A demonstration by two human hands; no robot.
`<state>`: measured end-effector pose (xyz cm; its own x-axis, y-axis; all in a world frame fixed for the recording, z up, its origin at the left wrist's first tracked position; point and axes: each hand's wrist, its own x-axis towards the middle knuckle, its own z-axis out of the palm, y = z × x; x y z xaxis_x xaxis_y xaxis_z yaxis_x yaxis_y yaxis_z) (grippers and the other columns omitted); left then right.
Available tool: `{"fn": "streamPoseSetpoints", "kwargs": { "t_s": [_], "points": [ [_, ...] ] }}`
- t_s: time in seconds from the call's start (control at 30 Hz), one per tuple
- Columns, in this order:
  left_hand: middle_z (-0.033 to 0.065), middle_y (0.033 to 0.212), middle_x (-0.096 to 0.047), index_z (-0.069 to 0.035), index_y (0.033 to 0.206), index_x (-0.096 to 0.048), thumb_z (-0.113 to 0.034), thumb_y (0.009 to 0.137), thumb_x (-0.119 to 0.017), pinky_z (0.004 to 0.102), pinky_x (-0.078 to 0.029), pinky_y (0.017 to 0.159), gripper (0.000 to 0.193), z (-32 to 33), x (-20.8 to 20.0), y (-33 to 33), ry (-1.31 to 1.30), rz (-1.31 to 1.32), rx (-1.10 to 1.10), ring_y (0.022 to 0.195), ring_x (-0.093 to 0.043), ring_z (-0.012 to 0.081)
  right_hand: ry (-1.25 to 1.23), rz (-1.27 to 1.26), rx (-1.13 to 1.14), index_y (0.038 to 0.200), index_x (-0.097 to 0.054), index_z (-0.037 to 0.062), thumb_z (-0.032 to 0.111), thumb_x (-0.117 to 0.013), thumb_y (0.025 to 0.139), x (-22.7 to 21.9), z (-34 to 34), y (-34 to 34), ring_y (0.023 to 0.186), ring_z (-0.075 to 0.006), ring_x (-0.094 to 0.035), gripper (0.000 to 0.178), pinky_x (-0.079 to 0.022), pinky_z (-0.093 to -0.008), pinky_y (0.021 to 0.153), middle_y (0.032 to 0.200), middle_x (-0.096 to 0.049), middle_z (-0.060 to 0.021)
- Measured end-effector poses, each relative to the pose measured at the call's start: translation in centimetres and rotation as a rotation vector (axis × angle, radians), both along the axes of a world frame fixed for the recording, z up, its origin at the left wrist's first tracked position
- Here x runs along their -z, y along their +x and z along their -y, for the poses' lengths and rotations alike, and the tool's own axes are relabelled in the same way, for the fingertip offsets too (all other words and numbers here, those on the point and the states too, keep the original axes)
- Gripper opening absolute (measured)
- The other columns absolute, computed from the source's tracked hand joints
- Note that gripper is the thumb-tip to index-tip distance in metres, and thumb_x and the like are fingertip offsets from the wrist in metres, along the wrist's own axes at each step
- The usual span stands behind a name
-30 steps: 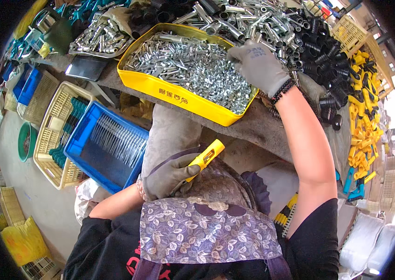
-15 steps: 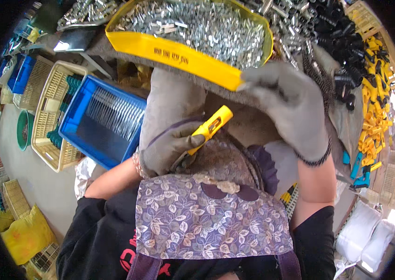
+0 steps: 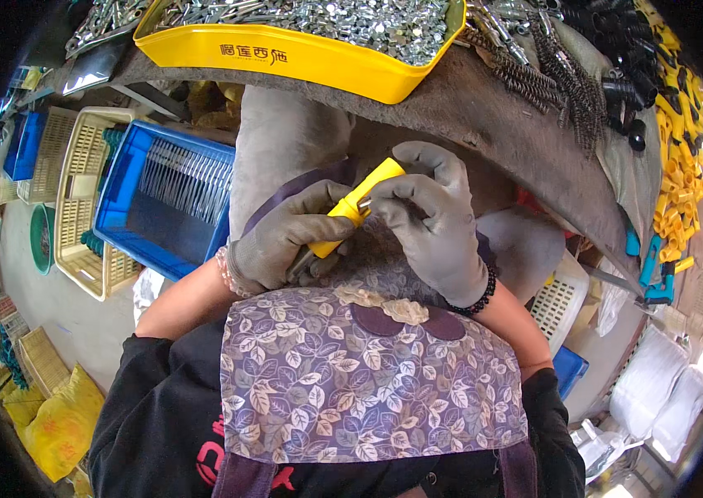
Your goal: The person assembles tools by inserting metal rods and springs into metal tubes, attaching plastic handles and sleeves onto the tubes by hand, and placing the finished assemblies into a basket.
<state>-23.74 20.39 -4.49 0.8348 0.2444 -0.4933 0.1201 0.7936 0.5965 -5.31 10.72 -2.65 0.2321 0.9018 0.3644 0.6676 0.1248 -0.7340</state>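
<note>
My left hand (image 3: 291,236), in a grey glove, is wrapped round a yellow plastic handle (image 3: 381,175) that tilts up to the right over my lap. My gloved right hand (image 3: 444,239) pinches a small metal piece (image 3: 364,202) against the handle's side, where a slot showed earlier; the fingertips partly hide it. Beyond both hands, a yellow tray (image 3: 318,66) on the bench holds many small metal pieces (image 3: 384,31) like the pinched one.
Springs (image 3: 563,70), black parts (image 3: 617,83) and yellow plastic parts (image 3: 679,191) lie along the bench's right side. A blue crate (image 3: 164,253) with rows of metal strips stands at left, beside a cream basket (image 3: 77,207). White bundles (image 3: 649,382) sit at lower right.
My right hand has come from the tray's edge down to the yellow handle with a small metal piece. The handle stays in my left hand; the view has shifted.
</note>
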Motion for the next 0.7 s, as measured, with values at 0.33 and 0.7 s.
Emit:
{"fn": "streamPoseSetpoints", "kwargs": {
  "t_s": [0.33,0.7],
  "points": [
    [0.0039,0.081,-0.059,-0.007,0.119,-0.052,-0.011,0.091,-0.061,0.0225,-0.042,0.046,0.03,-0.1,0.8,0.3,0.029,-0.002,0.03,0.055,-0.055,0.0105,0.121,0.238,0.011,0.083,-0.066,0.0095,0.007,-0.072,0.069,-0.1,0.0,0.2,0.104,-0.0278,-0.054,0.016,-0.045,-0.0402,0.087,0.107,-0.059,-0.0088],
    [-0.0048,0.109,-0.057,-0.004,0.142,-0.045,-0.022,0.094,-0.065,0.0193,-0.042,0.076,0.055,0.2,-0.8,-0.3,0.486,0.004,0.228,0.088,-0.048,0.0021,-0.266,-0.269,-0.318,0.099,-0.057,0.0053,0.005,-0.08,0.069,-1.9,-0.2,2.4,0.105,-0.0252,-0.056,0.037,-0.046,-0.0349,0.089,0.103,-0.056,-0.0099]
  ]
}}
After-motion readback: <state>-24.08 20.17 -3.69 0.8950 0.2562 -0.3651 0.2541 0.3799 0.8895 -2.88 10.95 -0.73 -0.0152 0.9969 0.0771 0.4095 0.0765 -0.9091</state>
